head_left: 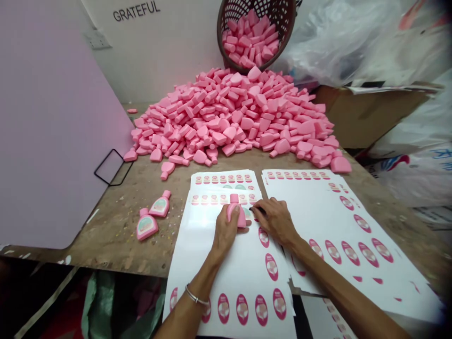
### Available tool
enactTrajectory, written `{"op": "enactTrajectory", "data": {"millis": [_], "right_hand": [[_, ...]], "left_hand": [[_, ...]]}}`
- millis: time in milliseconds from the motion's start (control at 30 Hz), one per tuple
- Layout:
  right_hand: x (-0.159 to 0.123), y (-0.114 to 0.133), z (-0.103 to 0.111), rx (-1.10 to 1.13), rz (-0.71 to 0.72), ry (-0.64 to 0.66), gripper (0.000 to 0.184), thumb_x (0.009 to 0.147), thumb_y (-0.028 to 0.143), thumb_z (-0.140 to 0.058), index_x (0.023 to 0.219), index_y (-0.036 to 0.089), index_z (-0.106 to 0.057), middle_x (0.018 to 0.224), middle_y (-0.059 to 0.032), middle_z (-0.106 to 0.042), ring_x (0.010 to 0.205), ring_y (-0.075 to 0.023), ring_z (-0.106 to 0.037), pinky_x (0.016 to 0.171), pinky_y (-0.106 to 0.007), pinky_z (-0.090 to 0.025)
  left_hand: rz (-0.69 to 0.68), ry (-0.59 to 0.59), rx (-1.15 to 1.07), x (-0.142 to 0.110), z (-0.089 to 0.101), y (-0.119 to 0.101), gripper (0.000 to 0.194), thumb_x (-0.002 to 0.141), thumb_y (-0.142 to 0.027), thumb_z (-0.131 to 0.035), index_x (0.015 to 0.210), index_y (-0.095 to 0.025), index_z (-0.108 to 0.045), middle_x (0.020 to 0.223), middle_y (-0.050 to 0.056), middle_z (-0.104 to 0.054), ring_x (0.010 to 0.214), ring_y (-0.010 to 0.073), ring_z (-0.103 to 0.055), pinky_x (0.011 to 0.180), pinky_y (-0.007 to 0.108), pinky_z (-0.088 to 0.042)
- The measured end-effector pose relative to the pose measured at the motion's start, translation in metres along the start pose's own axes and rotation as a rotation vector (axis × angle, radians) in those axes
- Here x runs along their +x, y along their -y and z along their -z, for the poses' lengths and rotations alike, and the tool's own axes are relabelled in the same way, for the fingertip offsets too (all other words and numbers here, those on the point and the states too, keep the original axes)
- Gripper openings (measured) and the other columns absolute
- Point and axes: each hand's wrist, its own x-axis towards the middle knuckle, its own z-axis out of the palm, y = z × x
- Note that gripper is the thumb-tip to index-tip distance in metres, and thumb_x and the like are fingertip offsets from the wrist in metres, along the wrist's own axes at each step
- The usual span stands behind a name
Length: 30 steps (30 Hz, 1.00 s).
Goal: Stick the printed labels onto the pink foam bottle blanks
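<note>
My left hand (226,230) grips a pink plastic bottle (236,212) and presses it onto a white label sheet (243,273) printed with oval pink labels. My right hand (277,220) rests on the sheet's upper right edge, pinching a small black tool (253,208) whose type I cannot tell. Another label sheet (318,212) lies to the right, and a third (219,179) sits behind the left one. Two labelled pink bottles (146,225) lie on the wooden table (106,226) left of the sheets. A large heap of unlabelled pink bottles (229,117) fills the table's far side.
A tilted brown basket (278,28) holding more pink bottles spills onto the heap. A lilac board (52,132) with a black wire loop stands at left. A cardboard box (370,113) and plastic bags (346,42) lie at right. Further label sheets extend past the table's front edge.
</note>
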Motion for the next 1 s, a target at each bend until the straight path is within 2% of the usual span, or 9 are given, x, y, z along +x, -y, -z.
{"op": "enactTrajectory", "data": {"millis": [167,300,400,500,600,700,833,1000], "right_hand": [[0.002,0.0,-0.004,0.051,-0.045,-0.023,0.011,0.083,0.03,-0.056,0.079,0.02,-0.059,0.074,-0.0007,-0.065,0.074,-0.0172,-0.054,0.072,-0.031,-0.031],[0.0,0.006,-0.001,-0.032,0.06,-0.103,0.016,0.084,0.032,-0.055,0.076,0.018,-0.06,0.072,-0.0025,-0.064,0.074,-0.018,-0.053,0.075,-0.033,-0.03],[-0.002,0.007,0.005,-0.078,0.1,-0.124,0.017,0.087,0.032,-0.053,0.082,0.018,-0.061,0.077,-0.0039,-0.066,0.076,-0.0187,-0.053,0.077,-0.035,-0.029],[-0.001,0.005,0.008,-0.093,0.036,-0.096,0.018,0.088,0.033,-0.052,0.088,0.018,-0.062,0.083,-0.0049,-0.067,0.079,-0.0194,-0.053,0.077,-0.036,-0.028],[0.002,0.004,0.007,-0.032,0.006,-0.006,0.019,0.084,0.037,-0.057,0.083,0.019,-0.062,0.078,-0.0029,-0.066,0.077,-0.019,-0.054,0.077,-0.036,-0.03],[0.006,0.003,0.004,0.129,-0.076,0.046,0.021,0.08,0.04,-0.06,0.076,0.02,-0.06,0.074,-0.0009,-0.065,0.073,-0.0173,-0.056,0.076,-0.035,-0.035],[0.01,0.0,0.0,0.428,-0.284,0.079,0.026,0.075,0.045,-0.062,0.071,0.02,-0.059,0.071,0.0005,-0.063,0.063,-0.0144,-0.056,0.064,-0.028,-0.041],[0.009,0.002,0.0,0.588,-0.395,0.087,0.03,0.071,0.049,-0.065,0.069,0.02,-0.058,0.064,0.0015,-0.06,0.059,-0.014,-0.054,0.057,-0.026,-0.043]], "left_hand": [[0.05,-0.006,-0.008,0.001,-0.002,-0.005,0.046,0.08,-0.053,-0.058,0.102,-0.013,-0.052,0.096,0.01,-0.06,0.07,0.0195,-0.069,0.058,0.029,-0.058],[0.049,0.005,-0.045,0.001,0.001,-0.003,0.045,0.08,-0.053,-0.057,0.102,-0.014,-0.052,0.095,0.009,-0.06,0.068,0.0177,-0.068,0.058,0.029,-0.058],[0.042,0.019,-0.087,0.001,0.004,0.0,0.047,0.081,-0.055,-0.056,0.105,-0.015,-0.052,0.096,0.009,-0.061,0.069,0.0178,-0.068,0.06,0.03,-0.059],[0.042,0.036,-0.119,0.002,0.007,0.002,0.047,0.081,-0.054,-0.056,0.108,-0.016,-0.052,0.1,0.01,-0.06,0.071,0.0188,-0.069,0.061,0.031,-0.059],[0.05,0.036,-0.138,0.002,0.008,0.003,0.047,0.08,-0.053,-0.057,0.108,-0.016,-0.053,0.101,0.011,-0.061,0.073,0.0192,-0.069,0.063,0.031,-0.059],[0.054,0.034,-0.145,0.002,0.008,0.005,0.047,0.08,-0.053,-0.058,0.107,-0.016,-0.053,0.098,0.011,-0.062,0.072,0.0189,-0.069,0.062,0.031,-0.059],[0.057,0.034,-0.163,0.003,0.01,0.007,0.046,0.08,-0.052,-0.058,0.107,-0.016,-0.053,0.092,0.009,-0.063,0.07,0.0184,-0.069,0.062,0.031,-0.059],[0.041,0.016,-0.205,0.003,0.011,0.004,0.041,0.082,-0.048,-0.057,0.105,-0.014,-0.054,0.098,0.011,-0.063,0.066,0.0167,-0.068,0.059,0.031,-0.059]]}}
